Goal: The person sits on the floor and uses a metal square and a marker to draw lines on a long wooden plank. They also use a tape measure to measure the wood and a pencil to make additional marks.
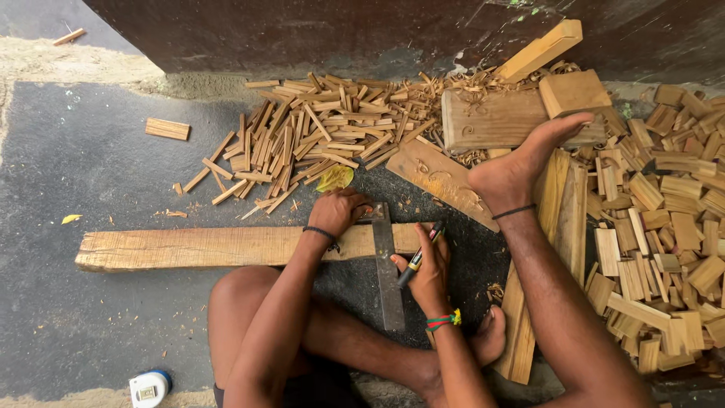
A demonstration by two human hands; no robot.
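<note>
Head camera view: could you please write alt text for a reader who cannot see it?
Seated on the ground, a person presses a metal square onto a long wooden plank with the left hand, while the right hand holds a marker beside it. Small wood offcuts lie around.

Soft, even daylight, sharp across the view

Shadows stay faint around the long plank (204, 248); the dark wall (302, 30) beyond it carries a dull sheen, and lines bow slightly toward the edges.

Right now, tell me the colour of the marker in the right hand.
The marker is black with a yellow band, shown best in the head view.
</note>
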